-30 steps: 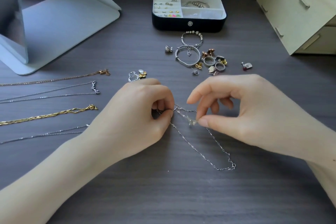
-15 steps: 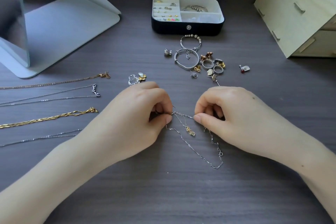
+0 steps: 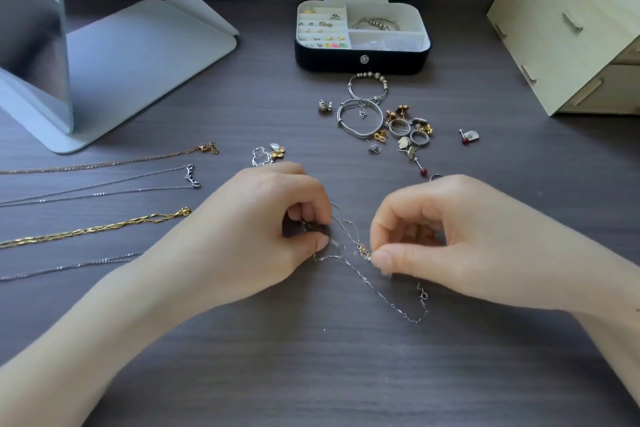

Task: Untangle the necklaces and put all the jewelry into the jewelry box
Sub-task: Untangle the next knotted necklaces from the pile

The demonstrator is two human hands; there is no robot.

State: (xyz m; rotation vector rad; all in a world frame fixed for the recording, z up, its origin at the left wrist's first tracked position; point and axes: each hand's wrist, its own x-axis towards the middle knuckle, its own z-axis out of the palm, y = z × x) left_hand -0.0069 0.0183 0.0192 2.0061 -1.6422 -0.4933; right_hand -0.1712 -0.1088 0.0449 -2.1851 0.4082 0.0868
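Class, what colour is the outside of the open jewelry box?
The jewelry box is black outside, white inside; clearest in the head view.

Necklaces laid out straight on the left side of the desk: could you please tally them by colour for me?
Rose-gold necklace: 1
Yellow-gold necklace: 1
Silver necklaces: 2
Total: 4

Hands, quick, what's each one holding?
Left hand: pinching the thin silver chain.
Right hand: pinching the same chain at its gold pendant.
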